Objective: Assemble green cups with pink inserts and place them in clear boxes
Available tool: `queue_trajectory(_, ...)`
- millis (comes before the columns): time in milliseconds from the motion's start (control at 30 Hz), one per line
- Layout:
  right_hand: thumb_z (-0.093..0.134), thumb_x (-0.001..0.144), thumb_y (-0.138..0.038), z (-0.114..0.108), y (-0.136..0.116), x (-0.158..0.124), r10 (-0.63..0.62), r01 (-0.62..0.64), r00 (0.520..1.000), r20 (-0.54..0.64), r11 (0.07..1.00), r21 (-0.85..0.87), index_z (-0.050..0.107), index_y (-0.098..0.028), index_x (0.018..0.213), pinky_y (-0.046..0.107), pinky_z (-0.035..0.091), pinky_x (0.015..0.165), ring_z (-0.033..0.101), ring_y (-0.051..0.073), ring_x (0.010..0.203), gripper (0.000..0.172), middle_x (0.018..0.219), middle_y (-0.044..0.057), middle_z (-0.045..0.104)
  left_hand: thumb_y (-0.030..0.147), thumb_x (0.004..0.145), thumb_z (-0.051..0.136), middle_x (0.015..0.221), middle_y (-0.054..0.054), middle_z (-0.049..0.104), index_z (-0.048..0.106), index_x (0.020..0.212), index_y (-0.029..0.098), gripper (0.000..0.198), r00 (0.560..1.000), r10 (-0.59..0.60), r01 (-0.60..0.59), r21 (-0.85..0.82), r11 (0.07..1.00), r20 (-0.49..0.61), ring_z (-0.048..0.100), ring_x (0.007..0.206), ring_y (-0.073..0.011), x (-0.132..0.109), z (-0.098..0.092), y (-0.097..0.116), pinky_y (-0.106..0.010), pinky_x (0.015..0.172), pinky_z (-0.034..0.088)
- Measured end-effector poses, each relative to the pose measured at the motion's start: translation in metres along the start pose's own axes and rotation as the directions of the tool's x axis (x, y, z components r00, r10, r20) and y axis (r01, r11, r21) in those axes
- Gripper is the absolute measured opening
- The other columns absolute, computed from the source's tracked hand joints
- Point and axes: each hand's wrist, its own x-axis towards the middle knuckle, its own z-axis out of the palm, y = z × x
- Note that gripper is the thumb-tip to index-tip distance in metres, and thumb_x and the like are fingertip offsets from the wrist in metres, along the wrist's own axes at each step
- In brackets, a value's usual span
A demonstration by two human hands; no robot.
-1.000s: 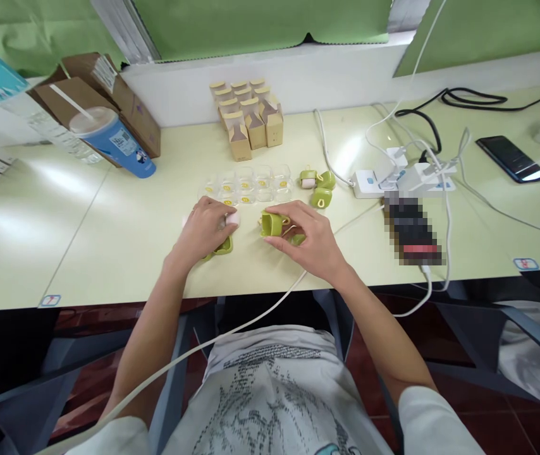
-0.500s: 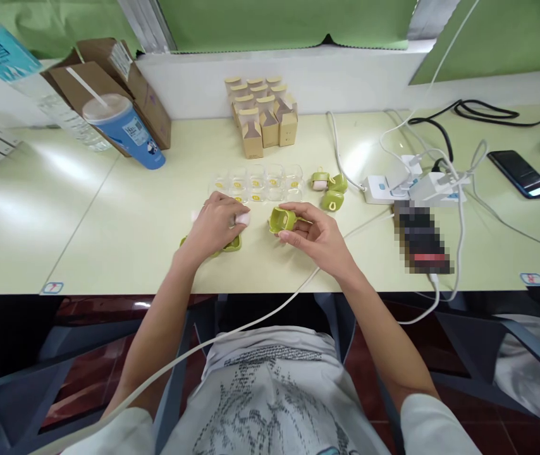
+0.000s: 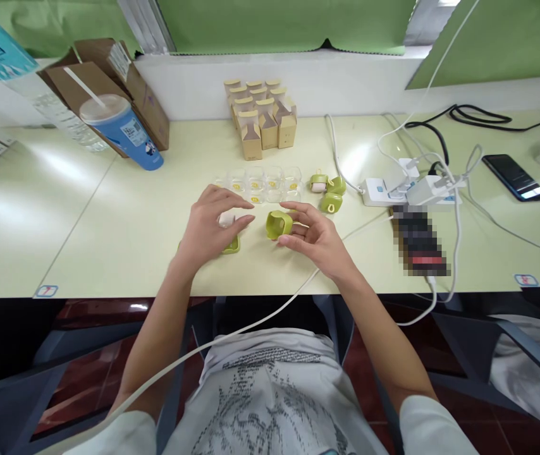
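In my right hand (image 3: 315, 239) is a small hollow olive-green case (image 3: 277, 225), pinched between thumb and fingers with its opening turned to the left. My left hand (image 3: 207, 222) hovers just left of it, thumb and fingers apart, gripping nothing. Through the gap of that hand a small whitish piece (image 3: 226, 219) shows; whether it touches the palm side is hidden. Under the thumb lies a green case part (image 3: 232, 245), mostly covered by the hand. Clear plastic cups with yellow marks (image 3: 274, 183) stand in rows behind both hands.
Several green cases (image 3: 331, 202) sit right of the cups. Open cardboard boxes (image 3: 252, 140) stand at the back. A blue cup (image 3: 140, 139) and a bottle are at left. A power strip (image 3: 377, 191), phones (image 3: 516, 177) and cables lie at right; a white cable (image 3: 270, 314) crosses in front.
My left hand has let go of the pale piece, and its thumb and fingers have spread. The green case in my right hand has turned slightly.
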Motion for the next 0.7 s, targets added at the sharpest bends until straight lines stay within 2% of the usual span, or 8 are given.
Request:
queue_trajectory(33, 0.104, 0.083, -0.054, 0.001, 0.0, 0.0, -0.016, 0.016, 1.0, 0.003, 1.0, -0.009, 0.073, -0.033, 0.143, 0.041, 0.073, 0.103, 0.082, 0.019, 0.104, 0.071, 0.141, 0.006, 0.076, 0.038, 0.103, 0.08, 0.105, -0.005, 0.087, 0.088, 0.106, 0.026, 0.014, 0.999, 0.027, -0.03, -0.056, 0.998, -0.044, 0.074, 0.103, -0.0249, -0.003, 0.0, 0.01, -0.043, 0.099, 0.06)
queue_trajectory(100, 0.106, 0.08, -0.051, 0.004, 0.001, 0.0, -0.071, 0.071, 0.997, 0.003, 0.997, -0.028, 0.076, -0.031, 0.137, 0.038, 0.073, 0.099, 0.083, 0.019, 0.105, 0.067, 0.139, 0.006, 0.076, 0.033, 0.102, 0.083, 0.093, -0.003, 0.085, 0.087, 0.098, 0.026, 0.009, 0.996, 0.085, -0.09, -0.142, 0.986, -0.04, 0.074, 0.089, -0.0209, -0.01, 0.004, 0.029, -0.038, 0.086, 0.059)
queue_trajectory(167, 0.108, 0.078, -0.05, 0.008, 0.002, -0.001, -0.138, 0.137, 0.99, -0.018, 0.99, -0.042, 0.078, -0.03, 0.131, 0.034, 0.073, 0.094, 0.083, 0.019, 0.106, 0.064, 0.134, 0.005, 0.078, 0.025, 0.099, 0.083, 0.09, -0.002, 0.084, 0.086, 0.094, 0.025, 0.006, 0.995, 0.092, -0.097, -0.178, 0.979, -0.037, 0.074, 0.086, -0.0194, -0.014, 0.012, 0.041, -0.037, 0.082, 0.058)
queue_trajectory(233, 0.109, 0.077, -0.051, 0.012, 0.001, -0.002, -0.19, 0.187, 0.981, -0.043, 0.98, -0.065, 0.078, -0.029, 0.127, 0.034, 0.073, 0.092, 0.083, 0.02, 0.106, 0.063, 0.126, 0.003, 0.08, 0.018, 0.097, 0.079, 0.089, -0.002, 0.083, 0.084, 0.09, 0.024, 0.011, 0.996, 0.054, -0.067, -0.183, 0.981, -0.075, 0.072, 0.085, -0.0189, -0.015, 0.021, 0.047, -0.036, 0.082, 0.057)
queue_trajectory(300, 0.107, 0.078, -0.056, 0.015, 0.0, -0.004, -0.214, 0.207, 0.975, -0.055, 0.972, -0.11, 0.077, -0.029, 0.125, 0.036, 0.073, 0.093, 0.083, 0.021, 0.105, 0.063, 0.122, 0.003, 0.08, 0.017, 0.095, 0.076, 0.083, -0.002, 0.079, 0.08, 0.084, 0.023, 0.013, 0.996, 0.008, -0.026, -0.193, 0.981, -0.092, 0.067, 0.081, -0.0186, -0.015, 0.027, 0.047, -0.036, 0.079, 0.055)
queue_trajectory(400, 0.104, 0.079, -0.065, 0.014, -0.003, -0.004, -0.198, 0.189, 0.979, -0.043, 0.969, -0.159, 0.077, -0.028, 0.125, 0.041, 0.073, 0.096, 0.084, 0.024, 0.107, 0.066, 0.122, 0.005, 0.08, 0.023, 0.092, 0.078, 0.077, -0.001, 0.072, 0.073, 0.078, 0.023, 0.015, 0.998, -0.054, 0.043, -0.268, 0.962, -0.037, 0.063, 0.078, -0.0182, -0.013, 0.03, 0.043, -0.036, 0.074, 0.053)
queue_trajectory(500, 0.105, 0.075, -0.068, 0.011, -0.005, -0.002, -0.183, 0.179, 0.983, -0.022, 0.975, -0.13, 0.075, -0.029, 0.125, 0.042, 0.075, 0.096, 0.084, 0.025, 0.109, 0.07, 0.124, 0.006, 0.081, 0.031, 0.094, 0.08, 0.078, -0.002, 0.071, 0.077, 0.081, 0.023, 0.015, 0.995, -0.095, 0.094, -0.366, 0.926, 0.015, 0.062, 0.078, -0.0178, -0.011, 0.03, 0.04, -0.035, 0.072, 0.05)
queue_trajectory(700, 0.105, 0.075, -0.067, 0.015, 0.002, 0.0, -0.195, 0.187, 0.98, -0.051, 0.975, -0.123, 0.074, -0.03, 0.122, 0.041, 0.075, 0.095, 0.082, 0.023, 0.108, 0.068, 0.123, 0.005, 0.078, 0.049, 0.095, 0.082, 0.078, -0.002, 0.069, 0.079, 0.081, 0.024, 0.029, 0.978, -0.207, 0.195, -0.435, 0.879, 0.02, 0.056, 0.079, -0.0182, -0.012, 0.036, 0.035, -0.037, 0.075, 0.048)
